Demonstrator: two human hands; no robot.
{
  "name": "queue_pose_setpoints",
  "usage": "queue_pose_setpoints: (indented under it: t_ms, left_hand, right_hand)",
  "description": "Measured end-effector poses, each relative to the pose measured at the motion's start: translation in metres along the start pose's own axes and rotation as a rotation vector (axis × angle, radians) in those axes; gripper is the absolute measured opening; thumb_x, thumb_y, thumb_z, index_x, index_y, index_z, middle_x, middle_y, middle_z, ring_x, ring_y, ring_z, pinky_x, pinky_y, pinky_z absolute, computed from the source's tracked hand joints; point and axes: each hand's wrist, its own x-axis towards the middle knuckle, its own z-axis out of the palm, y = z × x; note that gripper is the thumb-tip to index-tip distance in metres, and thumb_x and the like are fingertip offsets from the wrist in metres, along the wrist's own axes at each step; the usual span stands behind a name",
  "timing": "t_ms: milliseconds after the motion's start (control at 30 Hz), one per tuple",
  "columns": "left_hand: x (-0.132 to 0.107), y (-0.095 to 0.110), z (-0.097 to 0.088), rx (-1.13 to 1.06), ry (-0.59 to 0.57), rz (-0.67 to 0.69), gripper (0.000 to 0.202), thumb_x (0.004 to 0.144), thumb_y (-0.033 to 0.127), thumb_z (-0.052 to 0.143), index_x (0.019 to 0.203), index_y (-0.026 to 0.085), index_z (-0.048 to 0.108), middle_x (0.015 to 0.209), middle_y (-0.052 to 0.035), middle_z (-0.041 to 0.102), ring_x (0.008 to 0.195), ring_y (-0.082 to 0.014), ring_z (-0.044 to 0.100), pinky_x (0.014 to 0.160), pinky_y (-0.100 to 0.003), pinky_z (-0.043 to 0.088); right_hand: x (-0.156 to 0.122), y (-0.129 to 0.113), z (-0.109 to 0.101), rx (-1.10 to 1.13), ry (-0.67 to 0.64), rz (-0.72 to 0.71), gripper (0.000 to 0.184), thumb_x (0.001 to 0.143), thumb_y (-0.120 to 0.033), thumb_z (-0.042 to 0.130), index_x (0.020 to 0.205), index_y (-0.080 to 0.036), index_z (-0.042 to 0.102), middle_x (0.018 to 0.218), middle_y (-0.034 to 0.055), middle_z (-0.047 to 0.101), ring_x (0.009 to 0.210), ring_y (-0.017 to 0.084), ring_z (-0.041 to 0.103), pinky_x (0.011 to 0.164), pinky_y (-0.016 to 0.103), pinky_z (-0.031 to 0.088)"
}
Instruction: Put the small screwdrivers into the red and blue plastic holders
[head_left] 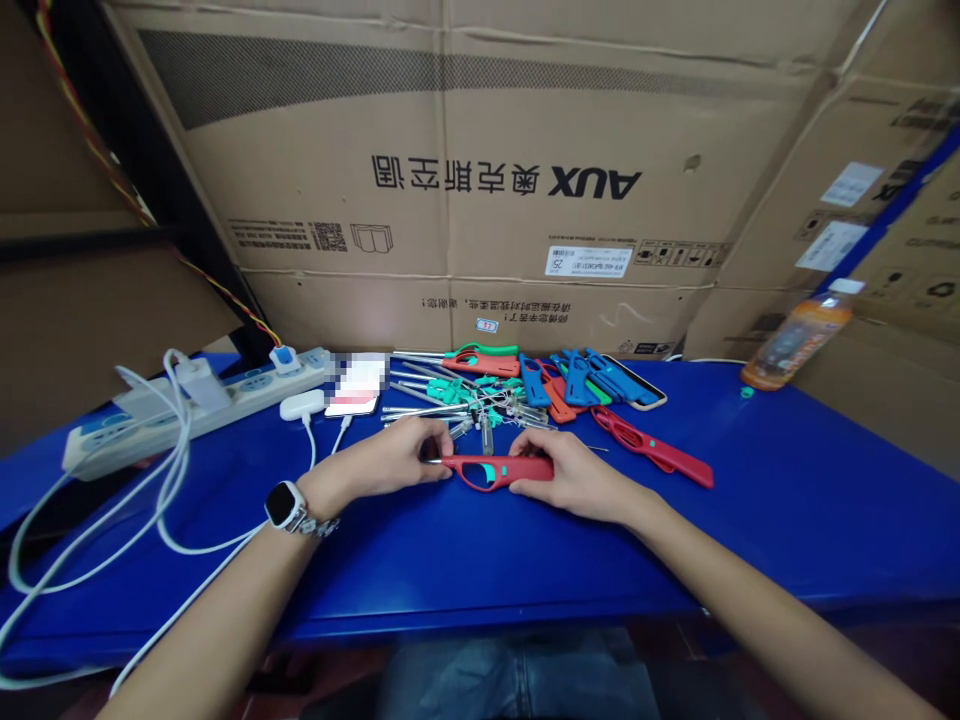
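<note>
Far left on the blue table (787, 500): a white power strip (187, 400), with white cables (150, 500) trailing toward the near edge. Just right of it, a small white case (302, 405) and a phone (356, 385), screen blurred. On the left wrist, a watch (285, 503). Left hand (397, 460) low over the table, fingers pinched shut on the left end of the red plastic handle (499, 468). Handle level, just above the table's middle, spanning between both hands. Right hand (574, 480) curled closed around its right end, thumb on top. Behind, touching nothing held, a heap of metal rods and coloured handles (510, 385). Further right, a second red handle (660, 450) flat on the table, then an orange bottle (799, 335) leaning against cardboard boxes (525, 150).
</note>
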Motion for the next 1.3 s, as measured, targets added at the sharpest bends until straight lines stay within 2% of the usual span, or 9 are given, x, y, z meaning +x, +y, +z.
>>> queue_pose_setpoints:
  t_ms: [167, 300, 500, 667, 833, 933, 1033, 1167, 1300]
  left_hand:
    - [0.000, 0.012, 0.010, -0.015, 0.054, 0.150, 0.031, 0.082, 0.035, 0.065, 0.108, 0.018, 0.062, 0.088, -0.0030, 0.066, 0.074, -0.0164, 0.060, 0.067, -0.027, 0.047]
    - [0.006, 0.014, 0.019, 0.086, 0.033, 0.235, 0.028, 0.093, 0.043, 0.054, 0.096, 0.019, 0.068, 0.088, -0.0041, 0.066, 0.077, -0.0166, 0.060, 0.069, -0.027, 0.046]
    - [0.008, 0.014, 0.021, 0.153, 0.062, 0.225, 0.026, 0.094, 0.041, 0.054, 0.097, 0.019, 0.068, 0.089, -0.0042, 0.066, 0.075, -0.0167, 0.060, 0.068, -0.028, 0.046]
    - [0.009, 0.026, 0.031, 0.184, 0.112, 0.261, 0.038, 0.086, 0.052, 0.063, 0.105, 0.019, 0.064, 0.102, -0.0065, 0.065, 0.092, -0.0221, 0.061, 0.079, -0.032, 0.048]
    - [0.009, 0.027, 0.034, 0.243, 0.101, 0.286, 0.028, 0.090, 0.042, 0.059, 0.106, 0.020, 0.064, 0.102, -0.0059, 0.062, 0.088, -0.0211, 0.061, 0.076, -0.031, 0.049]
    - [0.005, 0.029, 0.030, 0.317, 0.076, 0.330, 0.027, 0.094, 0.037, 0.052, 0.108, 0.018, 0.067, 0.098, -0.0072, 0.061, 0.086, -0.0209, 0.061, 0.079, -0.033, 0.049]
    - [0.002, 0.033, 0.028, 0.396, 0.074, 0.370, 0.031, 0.098, 0.032, 0.043, 0.103, 0.016, 0.069, 0.093, -0.0085, 0.060, 0.086, -0.0212, 0.059, 0.081, -0.034, 0.048]
    - [0.001, 0.036, 0.029, 0.461, 0.079, 0.359, 0.036, 0.101, 0.027, 0.034, 0.095, 0.015, 0.068, 0.094, -0.0098, 0.060, 0.084, -0.0208, 0.059, 0.080, -0.034, 0.049]
    - [0.004, 0.030, 0.030, 0.480, 0.102, 0.341, 0.032, 0.101, 0.023, 0.033, 0.106, 0.014, 0.063, 0.094, -0.0095, 0.062, 0.085, -0.0212, 0.061, 0.078, -0.035, 0.049]
  right_hand:
    - [0.002, -0.002, 0.010, -0.027, 0.032, -0.098, 0.024, 0.080, -0.030, 0.073, 0.097, -0.020, 0.062, 0.098, 0.0041, 0.064, 0.089, 0.020, 0.058, 0.080, 0.033, 0.044]
    - [0.005, -0.003, 0.012, -0.039, 0.049, -0.146, 0.022, 0.084, -0.036, 0.070, 0.099, -0.021, 0.064, 0.102, 0.0054, 0.061, 0.095, 0.020, 0.058, 0.085, 0.034, 0.045]
    - [0.007, 0.015, -0.014, -0.265, 0.263, -0.011, 0.011, 0.091, -0.024, 0.055, 0.095, -0.018, 0.063, 0.094, 0.0062, 0.060, 0.090, 0.020, 0.058, 0.080, 0.034, 0.044]
    - [0.012, 0.025, -0.021, -0.461, 0.152, 0.044, 0.013, 0.086, -0.030, 0.063, 0.093, -0.019, 0.064, 0.098, 0.0074, 0.061, 0.084, 0.021, 0.060, 0.074, 0.033, 0.042]
    - [0.018, 0.015, -0.020, -0.476, 0.134, -0.019, 0.017, 0.095, -0.035, 0.053, 0.093, -0.020, 0.060, 0.091, 0.0076, 0.066, 0.078, 0.020, 0.062, 0.064, 0.029, 0.037]
    - [0.024, 0.007, -0.021, -0.259, 0.184, -0.019, 0.017, 0.099, -0.037, 0.045, 0.100, -0.022, 0.053, 0.075, 0.0011, 0.066, 0.064, 0.016, 0.058, 0.060, 0.027, 0.035]
    - [0.038, -0.001, -0.018, 0.221, 0.273, -0.033, 0.025, 0.098, -0.049, 0.041, 0.096, -0.024, 0.044, 0.057, -0.0070, 0.052, 0.049, 0.012, 0.047, 0.052, 0.024, 0.033]
    - [0.062, -0.011, -0.010, 0.777, 0.334, 0.050, 0.042, 0.083, -0.063, 0.057, 0.085, -0.026, 0.038, 0.048, -0.0134, 0.030, 0.038, 0.007, 0.028, 0.041, 0.020, 0.022]
    - [0.073, -0.012, -0.006, 0.908, 0.358, 0.107, 0.043, 0.076, -0.059, 0.067, 0.086, -0.024, 0.043, 0.053, -0.0110, 0.041, 0.041, 0.006, 0.033, 0.038, 0.017, 0.021]
